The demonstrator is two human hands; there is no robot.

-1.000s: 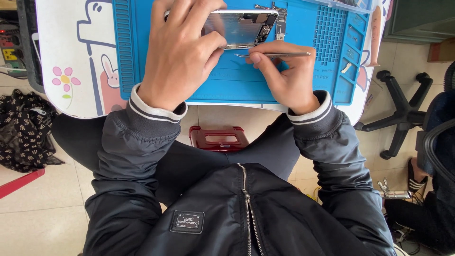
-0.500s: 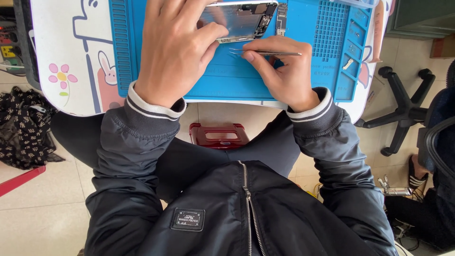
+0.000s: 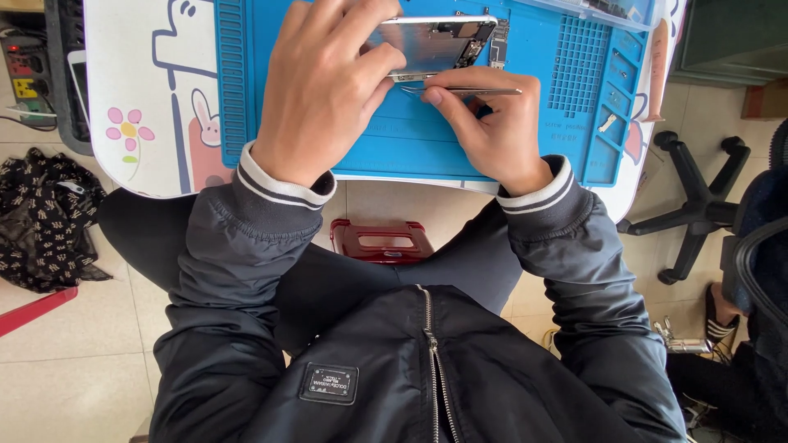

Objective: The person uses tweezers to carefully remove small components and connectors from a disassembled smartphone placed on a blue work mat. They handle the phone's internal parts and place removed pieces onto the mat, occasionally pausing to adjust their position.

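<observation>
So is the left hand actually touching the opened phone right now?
Touching. The head view shows the left hand with its fingers pressed on the opened phone, overlapping its edge with no gap visible.

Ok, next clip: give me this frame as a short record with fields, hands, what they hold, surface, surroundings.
left hand: rests on the phone, fingers gripping its near edge
right hand: pinches tweezers, tips pointing at the phone's near edge
phone: opened, metal inner side up, lying on the mat
surface: blue mat on a white table with cartoon print
below table: red stool between the knees
floor left: black patterned bag
floor right: black chair base
</observation>
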